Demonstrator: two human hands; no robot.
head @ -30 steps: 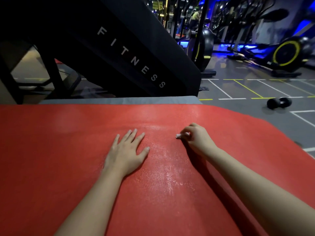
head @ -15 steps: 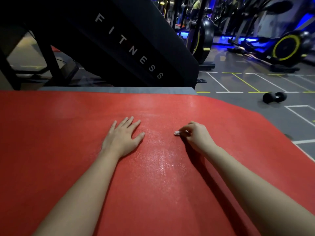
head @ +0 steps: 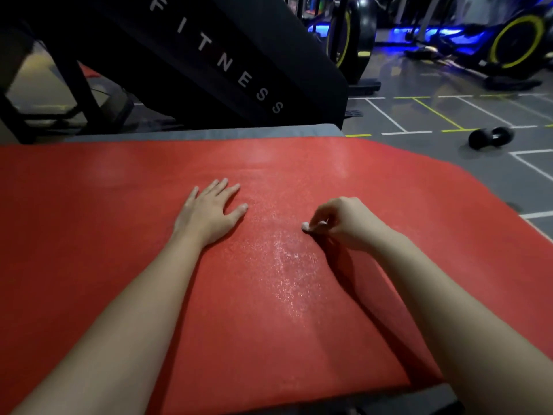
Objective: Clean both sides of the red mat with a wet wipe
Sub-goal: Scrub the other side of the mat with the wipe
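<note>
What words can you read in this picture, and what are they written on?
"FITNESS": white, widely spaced capital letters running down the black slanted panel of the machine behind the red mat.
No writing shows on the red mat, the wet wipe or the dumbbell.
Any labels on the exercise bikes at the back are too dark and blurred to read.

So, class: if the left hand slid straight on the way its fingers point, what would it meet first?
Only bare red mat, then probably the grey strip at its far edge; depth is unclear.
</note>
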